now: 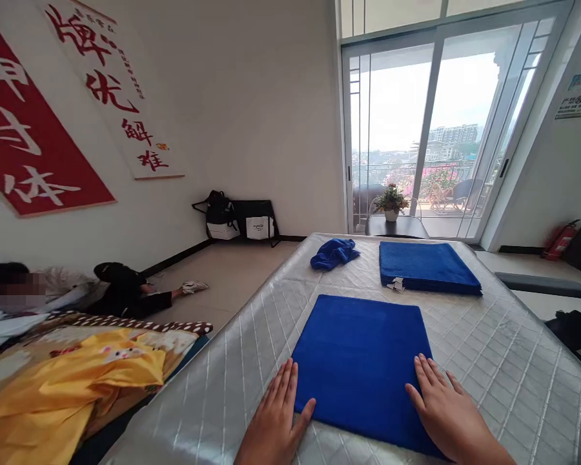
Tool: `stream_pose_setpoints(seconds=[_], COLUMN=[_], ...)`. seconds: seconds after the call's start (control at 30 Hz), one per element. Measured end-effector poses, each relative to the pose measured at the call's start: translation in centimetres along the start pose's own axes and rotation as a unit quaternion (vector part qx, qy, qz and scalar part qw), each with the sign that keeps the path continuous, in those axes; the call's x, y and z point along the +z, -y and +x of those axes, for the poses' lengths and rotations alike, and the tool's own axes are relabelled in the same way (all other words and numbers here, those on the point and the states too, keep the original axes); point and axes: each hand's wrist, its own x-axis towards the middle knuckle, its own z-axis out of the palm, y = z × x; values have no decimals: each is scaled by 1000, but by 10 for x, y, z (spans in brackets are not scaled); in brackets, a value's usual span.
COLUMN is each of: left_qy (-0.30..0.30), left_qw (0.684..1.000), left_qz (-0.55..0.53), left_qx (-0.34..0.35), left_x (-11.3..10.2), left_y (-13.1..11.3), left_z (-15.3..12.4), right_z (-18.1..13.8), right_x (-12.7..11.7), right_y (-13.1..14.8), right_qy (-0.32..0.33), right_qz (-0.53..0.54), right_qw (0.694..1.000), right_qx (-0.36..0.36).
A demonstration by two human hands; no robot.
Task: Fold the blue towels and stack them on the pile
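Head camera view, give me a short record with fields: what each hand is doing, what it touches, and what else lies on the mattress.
left hand: left hand flat, palm down, on the near left edge of the folded blue towel, thumb on the cloth
right hand: right hand flat on the towel's near right part, fingers spread
surface: silver quilted mattress
further back: stack of folded blue towels; crumpled blue towel to its left
left of mattress: yellow cloth
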Motion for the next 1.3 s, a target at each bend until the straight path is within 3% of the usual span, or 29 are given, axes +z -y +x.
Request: stream_pose_setpoints(seconds=[0.1, 0.2, 0.37, 0.57, 0.67, 0.77, 0.83, 0.93, 1.0, 1.13, 1.3], left_qy=[-9, -18, 6, 22, 31, 68, 88, 101, 112, 125, 135], left_qw=[1000, 1000, 1000, 999, 998, 977, 958, 949, 949, 951, 975], left_qz=[-13, -14, 4, 35, 29, -4, -20, -31, -30, -19, 7], left_qx=[-4, 2, 1, -29, 39, 203, 272, 298, 293, 281, 176], left_x=[3, 9, 7, -3, -6, -10, -11, -8, -3, 2, -5], left_y=[2, 6, 11, 7, -30, -92, -134, -177, -187, -169, -98], left_z=[0, 1, 1, 5, 23, 51, 73, 102, 114, 123, 135], right_z=[20, 46, 71, 67, 68, 70, 71, 71, 70, 71, 71], right_x=[-30, -43, -16, -5, -10, -11, -10, -7, -6, -6, -7], right_y=[2, 6, 3, 0, 1, 0, -4, -10, -13, -13, -10], right_qy=[12, -18, -75, -64, -69, -82, -87, -85, -85, -89, -79], right_qz=[-14, -8, 11, 40, 59, 65, 66, 61, 57, 68, 75], right_qw=[1000, 1000, 997, 996, 995, 993, 993, 994, 995, 993, 993], right_qx=[9, 9, 29, 40, 44, 49, 48, 30, 21, 34, 48])
